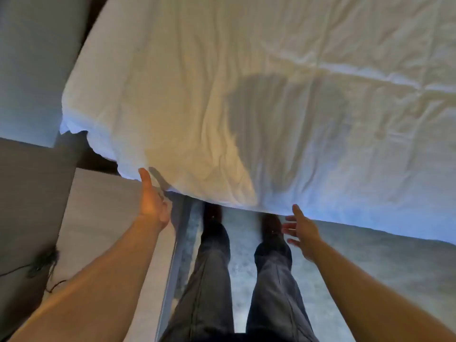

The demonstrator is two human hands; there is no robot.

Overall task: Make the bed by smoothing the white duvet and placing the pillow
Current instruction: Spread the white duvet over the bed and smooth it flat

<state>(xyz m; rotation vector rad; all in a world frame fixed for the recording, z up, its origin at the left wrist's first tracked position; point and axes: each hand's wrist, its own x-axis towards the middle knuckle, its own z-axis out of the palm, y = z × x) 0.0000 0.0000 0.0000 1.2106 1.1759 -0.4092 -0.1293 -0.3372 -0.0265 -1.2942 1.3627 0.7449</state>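
Observation:
The white duvet (246, 95) covers the bed and fills the upper part of the head view, wrinkled, with its near edge hanging over the bedside. My left hand (151, 201) reaches up to that hanging edge near the duvet's left corner, thumb touching the fabric, fingers apart. My right hand (299, 230) hovers just below the duvet's edge further right, fingers spread and holding nothing. No pillow is in view.
My legs in dark trousers (214, 267) stand on grey carpet (370, 255) right against the bed. A pale low surface (103, 218) with a metal edge lies to the left, with a dark cable (42, 262) beside it. A light wall (29, 70) is at upper left.

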